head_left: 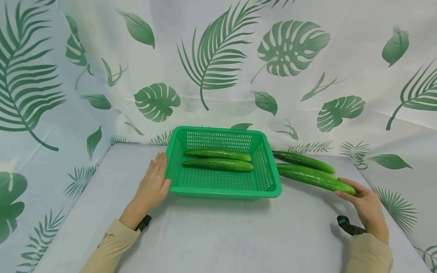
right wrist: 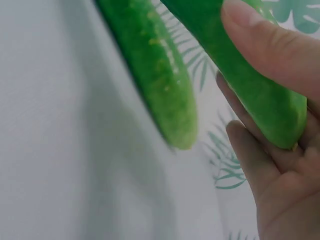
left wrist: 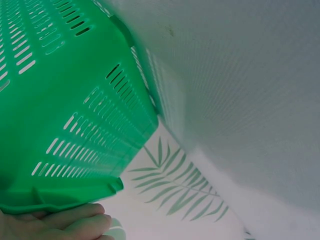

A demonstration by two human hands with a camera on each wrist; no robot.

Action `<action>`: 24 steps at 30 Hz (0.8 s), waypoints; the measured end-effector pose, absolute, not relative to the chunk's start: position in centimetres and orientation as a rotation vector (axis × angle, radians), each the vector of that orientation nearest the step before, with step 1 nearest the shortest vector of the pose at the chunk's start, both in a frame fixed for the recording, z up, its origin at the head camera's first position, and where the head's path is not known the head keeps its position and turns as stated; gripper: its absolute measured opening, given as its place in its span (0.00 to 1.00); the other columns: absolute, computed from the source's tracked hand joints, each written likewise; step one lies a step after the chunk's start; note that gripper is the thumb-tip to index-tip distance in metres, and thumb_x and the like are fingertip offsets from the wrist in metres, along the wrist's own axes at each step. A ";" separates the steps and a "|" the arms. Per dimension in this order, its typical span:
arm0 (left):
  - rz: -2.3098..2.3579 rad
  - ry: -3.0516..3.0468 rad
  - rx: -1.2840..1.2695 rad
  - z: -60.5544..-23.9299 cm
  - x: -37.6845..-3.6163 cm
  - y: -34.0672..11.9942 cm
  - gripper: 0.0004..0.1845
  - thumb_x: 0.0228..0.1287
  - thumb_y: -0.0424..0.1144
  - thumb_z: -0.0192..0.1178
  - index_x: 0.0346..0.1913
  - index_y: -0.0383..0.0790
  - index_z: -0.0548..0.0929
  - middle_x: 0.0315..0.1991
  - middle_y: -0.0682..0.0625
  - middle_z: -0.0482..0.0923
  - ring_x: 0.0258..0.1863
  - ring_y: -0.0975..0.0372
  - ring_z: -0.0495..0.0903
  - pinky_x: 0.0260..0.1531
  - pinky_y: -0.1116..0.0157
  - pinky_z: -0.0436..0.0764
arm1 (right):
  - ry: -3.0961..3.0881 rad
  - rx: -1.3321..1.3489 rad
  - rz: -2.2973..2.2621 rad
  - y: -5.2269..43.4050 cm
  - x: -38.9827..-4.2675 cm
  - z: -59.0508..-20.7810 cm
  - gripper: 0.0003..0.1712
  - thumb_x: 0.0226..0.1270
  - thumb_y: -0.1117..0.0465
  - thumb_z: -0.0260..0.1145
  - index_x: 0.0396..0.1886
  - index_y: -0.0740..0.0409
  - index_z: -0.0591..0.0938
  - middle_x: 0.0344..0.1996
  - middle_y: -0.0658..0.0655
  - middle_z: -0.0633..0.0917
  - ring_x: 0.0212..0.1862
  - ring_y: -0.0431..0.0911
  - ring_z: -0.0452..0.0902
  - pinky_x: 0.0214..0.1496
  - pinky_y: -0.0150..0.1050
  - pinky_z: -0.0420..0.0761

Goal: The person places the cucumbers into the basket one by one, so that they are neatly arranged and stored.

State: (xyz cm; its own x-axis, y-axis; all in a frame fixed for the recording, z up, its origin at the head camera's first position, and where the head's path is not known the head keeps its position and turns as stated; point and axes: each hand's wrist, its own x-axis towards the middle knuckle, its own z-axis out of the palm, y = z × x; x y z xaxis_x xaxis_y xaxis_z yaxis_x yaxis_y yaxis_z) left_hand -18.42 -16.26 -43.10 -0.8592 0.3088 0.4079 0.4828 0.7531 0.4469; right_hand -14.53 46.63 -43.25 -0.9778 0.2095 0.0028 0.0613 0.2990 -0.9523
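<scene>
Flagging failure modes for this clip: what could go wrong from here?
1. The right hand pinches the long green cucumber only at its tip, so it may droop or slip.
2. The left hand only rests against the green plastic mesh basket, which could slide if bumped.

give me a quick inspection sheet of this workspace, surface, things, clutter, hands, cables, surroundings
surface: table covered by a pale cloth, flat.
job's things: green slotted basket holds two cucumbers side by side; three more lie on the table to its right, the nearest cucumber with its end in the right hand.
clutter: nothing seen.
grippers: left hand rests flat against the basket's left rim; right hand grips the nearest cucumber's end, thumb on top.
cables: nothing seen; a dark wrist strap shows at each sleeve.
surroundings: leaf-print curtain on three sides.
</scene>
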 end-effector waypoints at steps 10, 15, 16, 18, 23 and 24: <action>-0.797 -2.651 -0.612 -43.1 -18.4 -16.2 0.36 0.65 0.32 0.40 0.74 0.19 0.49 0.76 0.30 0.45 0.77 0.44 0.42 0.74 0.45 0.45 | -2.054 -0.296 1.929 45.2 -14.5 -41.2 0.35 0.56 0.71 0.74 0.66 0.56 0.79 0.51 0.40 0.77 0.45 0.32 0.76 0.41 0.20 0.78; -0.796 -2.654 -0.609 -43.1 -18.4 -16.3 0.36 0.65 0.32 0.41 0.74 0.20 0.49 0.76 0.30 0.45 0.77 0.44 0.42 0.74 0.46 0.44 | -1.865 -0.396 1.967 44.0 -15.0 -40.3 0.36 0.53 0.72 0.75 0.65 0.55 0.80 0.55 0.44 0.76 0.49 0.33 0.75 0.43 0.20 0.78; -0.796 -2.654 -0.610 -43.1 -18.4 -16.3 0.36 0.66 0.32 0.41 0.74 0.20 0.49 0.76 0.30 0.45 0.77 0.44 0.42 0.74 0.46 0.44 | -1.824 -0.403 1.976 43.7 -15.1 -40.0 0.36 0.53 0.73 0.75 0.64 0.55 0.80 0.56 0.45 0.76 0.50 0.34 0.76 0.44 0.20 0.78; -0.795 -2.656 -0.609 -43.1 -18.4 -16.3 0.36 0.66 0.32 0.41 0.75 0.20 0.48 0.77 0.30 0.44 0.77 0.44 0.42 0.74 0.46 0.44 | -1.744 -0.390 1.997 43.0 -15.4 -39.5 0.35 0.52 0.75 0.75 0.63 0.57 0.81 0.58 0.47 0.76 0.52 0.35 0.76 0.45 0.22 0.79; -0.799 -2.658 -0.609 -43.1 -18.3 -16.3 0.36 0.66 0.32 0.40 0.75 0.20 0.48 0.77 0.30 0.44 0.77 0.44 0.42 0.74 0.46 0.44 | -1.631 -0.287 2.029 41.0 -15.9 -37.9 0.34 0.52 0.81 0.71 0.61 0.63 0.81 0.58 0.51 0.78 0.54 0.39 0.78 0.48 0.24 0.79; -0.800 -2.658 -0.610 -43.1 -18.3 -16.3 0.36 0.66 0.32 0.40 0.74 0.19 0.48 0.76 0.30 0.44 0.77 0.44 0.42 0.74 0.46 0.44 | -1.614 -0.262 2.037 40.5 -16.1 -37.6 0.33 0.52 0.82 0.70 0.61 0.65 0.81 0.58 0.52 0.78 0.54 0.40 0.78 0.48 0.25 0.79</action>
